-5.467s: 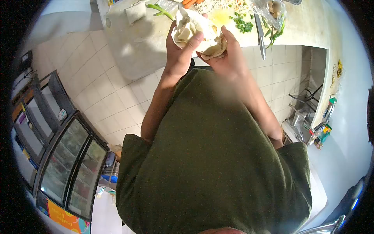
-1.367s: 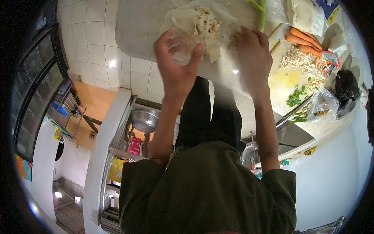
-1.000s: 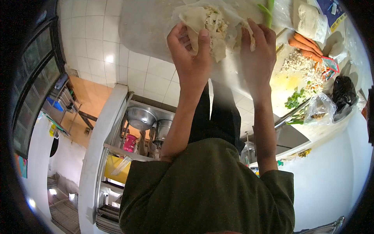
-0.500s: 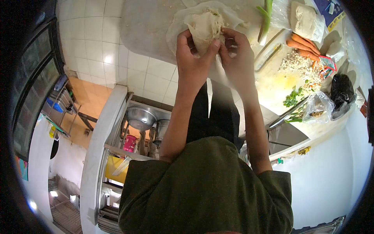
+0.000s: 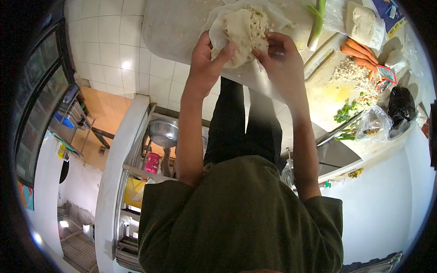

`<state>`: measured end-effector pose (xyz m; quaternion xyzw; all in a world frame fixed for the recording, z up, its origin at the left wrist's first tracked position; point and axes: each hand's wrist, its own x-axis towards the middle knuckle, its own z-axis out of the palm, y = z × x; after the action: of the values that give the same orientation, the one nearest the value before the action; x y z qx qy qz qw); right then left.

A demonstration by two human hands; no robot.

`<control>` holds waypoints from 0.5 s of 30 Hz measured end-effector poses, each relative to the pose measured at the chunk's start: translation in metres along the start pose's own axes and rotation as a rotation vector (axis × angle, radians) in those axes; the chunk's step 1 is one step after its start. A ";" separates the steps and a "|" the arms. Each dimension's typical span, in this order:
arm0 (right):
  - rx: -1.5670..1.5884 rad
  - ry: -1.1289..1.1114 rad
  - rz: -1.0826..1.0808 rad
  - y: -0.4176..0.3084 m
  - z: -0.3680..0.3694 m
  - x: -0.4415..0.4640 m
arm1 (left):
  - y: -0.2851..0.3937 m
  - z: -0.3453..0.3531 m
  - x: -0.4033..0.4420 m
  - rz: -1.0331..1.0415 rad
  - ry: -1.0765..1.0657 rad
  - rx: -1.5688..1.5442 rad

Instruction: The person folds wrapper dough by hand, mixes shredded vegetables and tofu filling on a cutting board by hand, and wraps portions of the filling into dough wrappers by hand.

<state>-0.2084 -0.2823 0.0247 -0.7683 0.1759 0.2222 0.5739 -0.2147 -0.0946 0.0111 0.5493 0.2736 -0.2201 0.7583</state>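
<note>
A person in a dark green short-sleeved shirt bends both hands to a filled wrapper (image 5: 243, 29) on the worktop (image 5: 170, 32), the pale sheet lying between the two grips and touching both. The left grip (image 5: 207, 68) has its thumb laid over the wrapper's near left edge and its fingers along the outer side; whether those fingers close beneath cannot be told. The right grip (image 5: 284, 63) pinches the wrapper's right edge between thumb and fingertips. A fold of dough covers the left part of the pale, crumbly filling, which shows through toward the right grip. A wider, thin sheet (image 5: 275, 18) spreads under and just beyond the wrapper, past both grips.

Beyond the right grip and to its right, a green stalk (image 5: 317, 20) with a white end lies near. Farther right sit a white block in plastic (image 5: 361, 25) and several carrots (image 5: 359, 52), well apart from the fingers. Below the carrots, also right of the right grip, are a pale shredded heap (image 5: 348, 70), a red-edged packet (image 5: 387, 75), chopped greens (image 5: 344, 112), a clear plastic bag (image 5: 374, 123) and a black bag (image 5: 401, 107).

Well below the left grip, on its body side, a steel bowl (image 5: 164, 132) rests on a rack beside a pink container (image 5: 152, 161).
</note>
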 end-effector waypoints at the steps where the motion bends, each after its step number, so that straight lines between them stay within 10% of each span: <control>1: -0.048 0.008 -0.011 -0.001 0.000 0.000 | 0.004 0.007 0.001 0.046 0.042 0.093; 6: -0.122 0.036 0.004 -0.011 0.003 -0.003 | 0.027 0.053 0.005 0.114 0.311 0.660; 15: 0.102 0.053 0.015 0.010 -0.003 0.001 | -0.004 0.042 -0.006 0.534 0.443 0.694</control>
<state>-0.2121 -0.2878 0.0164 -0.7422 0.2078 0.1969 0.6059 -0.2148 -0.1357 0.0225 0.8542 0.1885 0.0258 0.4840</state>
